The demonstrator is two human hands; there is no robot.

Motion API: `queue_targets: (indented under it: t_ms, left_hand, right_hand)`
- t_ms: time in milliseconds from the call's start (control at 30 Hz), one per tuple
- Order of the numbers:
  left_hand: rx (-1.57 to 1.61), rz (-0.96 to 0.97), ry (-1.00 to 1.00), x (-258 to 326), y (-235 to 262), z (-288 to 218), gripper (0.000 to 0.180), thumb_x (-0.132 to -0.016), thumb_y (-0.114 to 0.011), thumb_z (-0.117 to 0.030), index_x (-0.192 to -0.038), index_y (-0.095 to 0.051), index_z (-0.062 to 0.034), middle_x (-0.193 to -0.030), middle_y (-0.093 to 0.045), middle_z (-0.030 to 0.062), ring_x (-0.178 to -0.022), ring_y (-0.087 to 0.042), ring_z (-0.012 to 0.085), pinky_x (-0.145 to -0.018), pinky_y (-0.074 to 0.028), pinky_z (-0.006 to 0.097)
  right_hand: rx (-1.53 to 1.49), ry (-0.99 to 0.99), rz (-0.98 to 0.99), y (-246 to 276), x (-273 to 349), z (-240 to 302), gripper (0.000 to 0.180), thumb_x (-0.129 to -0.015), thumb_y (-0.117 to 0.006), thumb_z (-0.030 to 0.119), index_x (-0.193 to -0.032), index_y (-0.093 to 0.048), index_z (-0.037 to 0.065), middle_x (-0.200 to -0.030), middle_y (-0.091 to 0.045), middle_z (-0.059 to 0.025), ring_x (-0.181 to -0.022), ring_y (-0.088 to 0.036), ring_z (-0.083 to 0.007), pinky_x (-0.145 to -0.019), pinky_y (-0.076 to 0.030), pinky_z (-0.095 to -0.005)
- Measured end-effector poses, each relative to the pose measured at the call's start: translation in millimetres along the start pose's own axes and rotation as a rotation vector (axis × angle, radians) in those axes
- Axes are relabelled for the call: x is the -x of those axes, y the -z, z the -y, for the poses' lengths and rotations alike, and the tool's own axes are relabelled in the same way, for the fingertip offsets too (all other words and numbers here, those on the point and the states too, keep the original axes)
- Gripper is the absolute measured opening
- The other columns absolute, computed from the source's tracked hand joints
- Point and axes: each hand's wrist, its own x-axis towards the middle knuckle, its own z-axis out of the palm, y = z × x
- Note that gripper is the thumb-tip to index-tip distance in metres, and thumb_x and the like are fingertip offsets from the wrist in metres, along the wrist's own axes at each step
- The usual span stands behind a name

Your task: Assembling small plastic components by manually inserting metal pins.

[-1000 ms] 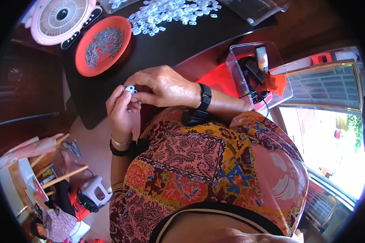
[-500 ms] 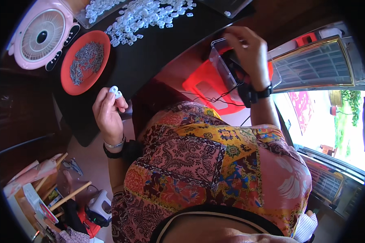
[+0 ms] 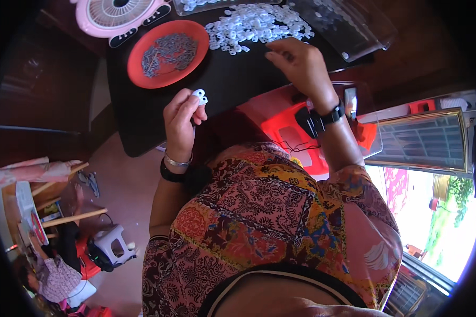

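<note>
Small white plastic pieces with dark holes [image 3: 200,96] stick up between the thumb and forefinger of my left hand [image 3: 181,120]; I cannot tell whether it is one piece or two. This hand is closed on them above the table's near edge. My right hand [image 3: 304,66] hangs over the table beside a heap of similar white pieces [image 3: 254,26]. Its fingers curl loosely, thumb and fingertip slightly apart, and nothing shows between them. Left of the heap lies an orange-red plate [image 3: 137,68] with many small grey metal nails or screws [image 3: 166,50].
A pink fan [image 3: 119,16] stands at the table's far left. Clear plastic trays [image 3: 362,50] lie at the back. Below my right forearm are a red stool [image 3: 280,129], a clear box and black cables. Another person [image 3: 63,274] sits low at the left.
My right hand has moved from above the clear box by the stool to the table near the white heap. My left hand keeps its white pieces. The view has shifted.
</note>
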Motion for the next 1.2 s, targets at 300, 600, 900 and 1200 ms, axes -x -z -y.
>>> queue_targets:
  t_ms: [300,600,900,1200]
  left_hand:
    - [-0.018,0.033,0.018,-6,-2,4,0.025,-0.091,-0.050,-0.021,-0.074,-0.055,-0.0030,-0.062,-0.052,0.0009,-0.055,-0.046,0.0062,-0.051,-0.034,0.020]
    - [-0.005,0.055,0.022,-6,-5,1,0.026,-0.091,-0.051,-0.022,-0.074,-0.055,-0.0031,-0.062,-0.052,0.0002,-0.055,-0.046,0.0057,-0.050,-0.033,0.020]
    - [0.072,0.069,0.065,-7,0,3,0.025,-0.092,-0.046,-0.019,-0.076,-0.055,-0.0023,-0.065,-0.054,0.0033,-0.057,-0.049,0.0089,-0.053,-0.037,0.021]
    - [0.116,0.042,0.104,-7,-2,5,0.025,-0.091,-0.048,-0.021,-0.089,-0.058,0.0023,-0.066,-0.055,0.0051,-0.057,-0.054,0.0112,-0.051,-0.038,0.020]
  right_hand:
    - [0.311,0.080,0.184,-54,-40,-37,0.025,-0.083,-0.063,0.029,-0.096,-0.068,0.009,-0.084,-0.067,-0.0098,-0.076,-0.065,-0.0286,-0.068,-0.051,-0.0368]
    - [0.389,0.100,0.200,-63,-47,-45,0.017,-0.084,-0.060,0.025,-0.089,-0.066,0.010,-0.086,-0.066,-0.0097,-0.076,-0.064,-0.0306,-0.068,-0.050,-0.0388]
    - [-0.133,0.061,0.132,-40,-24,22,0.026,-0.081,-0.070,0.022,-0.102,-0.066,0.007,-0.087,-0.068,-0.0086,-0.072,-0.066,-0.0210,-0.065,-0.052,-0.0320]
    - [-0.317,0.335,0.233,-69,4,68,0.033,-0.072,-0.076,0.013,-0.103,-0.066,0.005,-0.087,-0.063,-0.0102,-0.074,-0.066,-0.0250,-0.065,-0.053,-0.0322]
